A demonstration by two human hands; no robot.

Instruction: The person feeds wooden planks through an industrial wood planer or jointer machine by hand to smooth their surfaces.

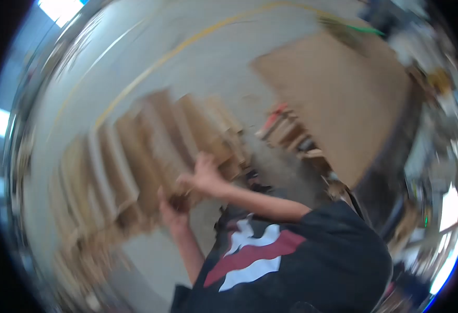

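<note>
A row of brown wooden boards (130, 151) lies side by side on a stack, blurred by motion. At the near end of one board (163, 138) is my left hand (174, 213), its fingers curled around the end. My right hand (206, 176) lies farther up and to the right on the same board, thumb and fingers on either side of it. Blur hides exactly how the fingertips meet the wood.
A large flat brown panel (338, 99) stands to the right, with wood offcuts (294, 133) and a red item beside it. More rough wood pieces (90, 261) lie at lower left. A yellow line (187, 43) crosses the grey floor (208, 62).
</note>
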